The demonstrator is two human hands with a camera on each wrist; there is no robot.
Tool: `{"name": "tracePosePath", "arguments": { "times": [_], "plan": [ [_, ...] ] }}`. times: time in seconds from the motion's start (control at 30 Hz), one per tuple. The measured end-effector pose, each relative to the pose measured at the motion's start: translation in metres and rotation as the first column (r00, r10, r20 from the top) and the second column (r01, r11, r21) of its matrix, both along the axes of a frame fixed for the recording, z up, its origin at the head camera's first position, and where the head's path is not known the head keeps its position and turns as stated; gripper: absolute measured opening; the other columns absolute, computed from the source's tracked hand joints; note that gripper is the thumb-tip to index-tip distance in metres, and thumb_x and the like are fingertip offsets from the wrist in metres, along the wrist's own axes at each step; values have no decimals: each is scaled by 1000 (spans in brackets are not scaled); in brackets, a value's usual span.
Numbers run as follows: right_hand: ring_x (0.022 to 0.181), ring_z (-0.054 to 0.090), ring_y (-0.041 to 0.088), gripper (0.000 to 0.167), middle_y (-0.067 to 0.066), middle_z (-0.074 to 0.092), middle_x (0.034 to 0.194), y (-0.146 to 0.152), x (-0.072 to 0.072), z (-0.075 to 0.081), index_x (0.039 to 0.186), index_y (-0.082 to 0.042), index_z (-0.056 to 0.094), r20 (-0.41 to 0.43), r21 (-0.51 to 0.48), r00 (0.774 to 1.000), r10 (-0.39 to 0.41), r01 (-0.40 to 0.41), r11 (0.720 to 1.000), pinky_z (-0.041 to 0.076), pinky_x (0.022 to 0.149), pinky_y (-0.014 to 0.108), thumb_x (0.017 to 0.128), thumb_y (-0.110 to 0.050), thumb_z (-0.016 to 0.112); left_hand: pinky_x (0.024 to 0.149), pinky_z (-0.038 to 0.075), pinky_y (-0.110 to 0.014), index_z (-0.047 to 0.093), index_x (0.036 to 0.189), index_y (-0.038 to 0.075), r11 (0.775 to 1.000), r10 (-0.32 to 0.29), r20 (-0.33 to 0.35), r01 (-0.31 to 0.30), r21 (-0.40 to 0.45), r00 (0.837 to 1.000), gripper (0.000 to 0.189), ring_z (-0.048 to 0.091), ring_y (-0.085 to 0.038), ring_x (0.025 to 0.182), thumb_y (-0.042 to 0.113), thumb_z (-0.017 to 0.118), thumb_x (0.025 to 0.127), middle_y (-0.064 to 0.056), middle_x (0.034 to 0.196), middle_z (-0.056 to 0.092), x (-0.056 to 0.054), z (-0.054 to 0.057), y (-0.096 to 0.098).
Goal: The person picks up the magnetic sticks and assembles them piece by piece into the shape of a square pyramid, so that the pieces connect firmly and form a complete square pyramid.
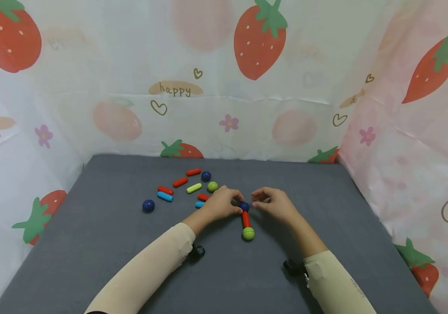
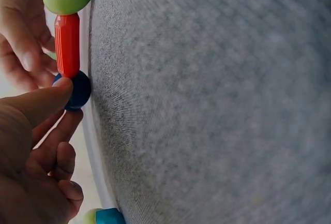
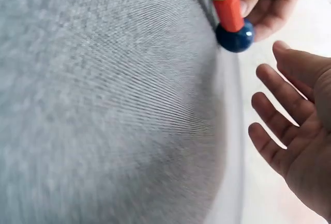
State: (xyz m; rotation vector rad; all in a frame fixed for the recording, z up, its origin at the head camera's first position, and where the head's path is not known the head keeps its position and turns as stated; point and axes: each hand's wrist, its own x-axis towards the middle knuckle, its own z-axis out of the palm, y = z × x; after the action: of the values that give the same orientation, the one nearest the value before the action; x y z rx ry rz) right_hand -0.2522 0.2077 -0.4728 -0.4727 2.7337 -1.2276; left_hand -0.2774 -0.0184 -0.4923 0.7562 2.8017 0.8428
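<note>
A red rod (image 1: 246, 220) joins a dark blue ball (image 1: 244, 206) at its far end to a green ball (image 1: 248, 233) at its near end. My left hand (image 1: 224, 203) pinches the blue ball between thumb and fingers, seen closely in the left wrist view, where the thumb (image 2: 49, 99) lies over the ball. To the right of the blue ball is my right hand (image 1: 276, 204), apart from it, with nothing in its grasp. In the right wrist view its fingers (image 3: 282, 118) are spread and loosely bent.
Left of the hands lie several red rods (image 1: 180, 182), a yellow-green rod (image 1: 194, 188), blue rods (image 1: 165, 196), two dark blue balls (image 1: 148, 206) and a green ball (image 1: 212, 186). The grey table (image 1: 90, 244) meets a strawberry-print cloth (image 1: 216, 131) behind and at both sides.
</note>
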Motion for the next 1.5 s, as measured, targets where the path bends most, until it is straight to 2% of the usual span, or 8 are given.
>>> {"name": "tracePosePath", "arguments": {
  "times": [0.23, 0.57, 0.83, 1.1, 1.2, 1.3, 1.33, 1.5],
  "plan": [
    [117, 66, 26, 40, 9, 70, 127, 1, -10, -14, 132, -9, 68, 143, -56, 986, 91, -83, 995, 55, 94, 42, 95, -22, 76, 90, 48, -34, 75, 116, 21, 1000, 4, 14, -4, 18, 1000, 27, 53, -15, 102, 26, 81, 90, 5, 119, 74, 3, 0, 3],
    [113, 67, 25, 35, 10, 73, 123, -3, -15, -19, 128, -9, 70, 167, -69, 977, 130, -120, 990, 56, 89, 39, 95, -21, 75, 86, 46, -33, 75, 112, 24, 999, 34, -25, -34, -1, 999, 24, 52, -14, 96, 28, 82, 90, 6, 116, 74, 5, 2, 5],
    [107, 68, 21, 33, 6, 74, 119, -4, -16, -21, 127, -11, 72, 179, -54, 977, 112, -104, 993, 56, 85, 35, 95, -19, 75, 88, 47, -34, 73, 118, 22, 1000, 3, 14, -3, -22, 1000, 28, 53, -14, 100, 26, 80, 91, 4, 122, 73, 7, 6, 2],
    [100, 67, 17, 31, 4, 74, 118, -7, -15, -17, 126, -15, 73, 173, -25, 980, 94, -91, 996, 55, 81, 35, 96, -20, 75, 97, 48, -40, 73, 122, 16, 996, -26, 5, 26, 83, 1000, 30, 59, -22, 114, 20, 78, 92, 2, 120, 72, 11, 9, -22],
    [100, 67, 17, 30, 4, 73, 118, -8, -16, -17, 125, -15, 73, 170, -12, 982, 81, -80, 997, 55, 81, 35, 95, -20, 75, 99, 49, -42, 73, 122, 14, 993, -1, 4, 0, 115, 1000, 30, 59, -24, 117, 19, 78, 93, 2, 119, 72, 14, 11, -36],
    [102, 66, 17, 29, 4, 73, 118, -8, -16, -18, 124, -15, 74, 161, 1, 984, 72, -74, 997, 55, 84, 35, 95, -20, 76, 100, 48, -43, 74, 121, 14, 989, 35, 19, -37, 143, 999, 29, 59, -24, 109, 19, 78, 93, 0, 118, 72, 17, 13, -51],
    [102, 66, 18, 29, 4, 73, 118, -9, -16, -18, 123, -16, 74, 158, 6, 985, 69, -71, 997, 55, 84, 35, 95, -20, 76, 105, 45, -43, 74, 121, 15, 988, 48, 19, -51, 145, 999, 29, 59, -23, 108, 19, 79, 92, 1, 117, 72, 18, 13, -55],
    [102, 64, 18, 29, 3, 73, 119, -9, -15, -18, 124, -17, 74, 150, 21, 987, 66, -70, 997, 54, 84, 34, 95, -19, 75, 97, 49, -41, 75, 119, 18, 983, 110, 5, -110, 146, 994, 29, 55, -18, 107, 20, 81, 91, 6, 114, 72, 22, 12, -78]
  ]
}}
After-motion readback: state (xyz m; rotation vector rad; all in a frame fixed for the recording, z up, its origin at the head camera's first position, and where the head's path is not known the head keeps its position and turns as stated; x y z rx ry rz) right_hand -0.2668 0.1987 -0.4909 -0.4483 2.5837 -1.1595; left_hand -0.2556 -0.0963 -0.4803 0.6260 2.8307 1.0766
